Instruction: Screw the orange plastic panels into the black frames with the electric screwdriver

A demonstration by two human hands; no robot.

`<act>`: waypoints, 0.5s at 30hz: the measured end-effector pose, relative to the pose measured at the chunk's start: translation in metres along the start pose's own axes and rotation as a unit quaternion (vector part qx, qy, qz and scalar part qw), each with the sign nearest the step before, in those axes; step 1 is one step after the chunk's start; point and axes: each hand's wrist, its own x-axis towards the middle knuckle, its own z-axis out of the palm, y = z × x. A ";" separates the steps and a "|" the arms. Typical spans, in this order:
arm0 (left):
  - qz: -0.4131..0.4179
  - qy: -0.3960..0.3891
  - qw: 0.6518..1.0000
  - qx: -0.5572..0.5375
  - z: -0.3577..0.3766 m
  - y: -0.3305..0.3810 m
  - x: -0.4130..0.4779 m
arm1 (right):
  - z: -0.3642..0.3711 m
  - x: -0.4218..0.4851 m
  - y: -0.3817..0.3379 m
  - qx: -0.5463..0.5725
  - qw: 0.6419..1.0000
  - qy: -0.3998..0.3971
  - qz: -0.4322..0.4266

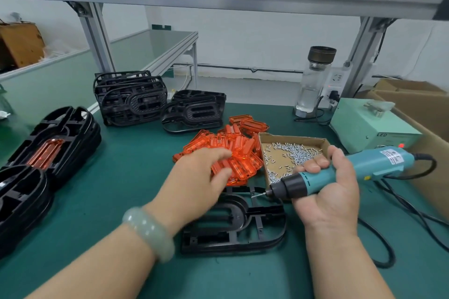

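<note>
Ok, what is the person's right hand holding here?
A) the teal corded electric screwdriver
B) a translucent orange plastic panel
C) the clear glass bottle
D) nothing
A: the right hand grips the teal corded electric screwdriver, its bit pointing left over the black plastic frame, while the left hand reaches over the pile of translucent orange plastic panels.

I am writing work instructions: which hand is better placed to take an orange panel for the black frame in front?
Left. The left hand hangs over the orange panels, fingers relaxed; the right hand grips the electric screwdriver.
</note>
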 end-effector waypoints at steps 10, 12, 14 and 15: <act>0.050 -0.163 0.961 0.219 0.049 -0.010 0.076 | 0.002 0.000 0.006 -0.015 1.000 -0.006 0.023; 0.058 -0.153 0.962 0.219 0.048 -0.013 0.075 | 0.002 -0.001 0.008 -0.015 0.999 -0.010 0.033; 0.071 -0.131 0.967 0.206 0.046 -0.016 0.069 | 0.002 -0.001 0.010 -0.016 0.999 -0.017 0.040; 0.084 -0.120 0.969 0.200 0.044 -0.017 0.066 | 0.003 -0.001 0.011 -0.016 0.999 -0.022 0.043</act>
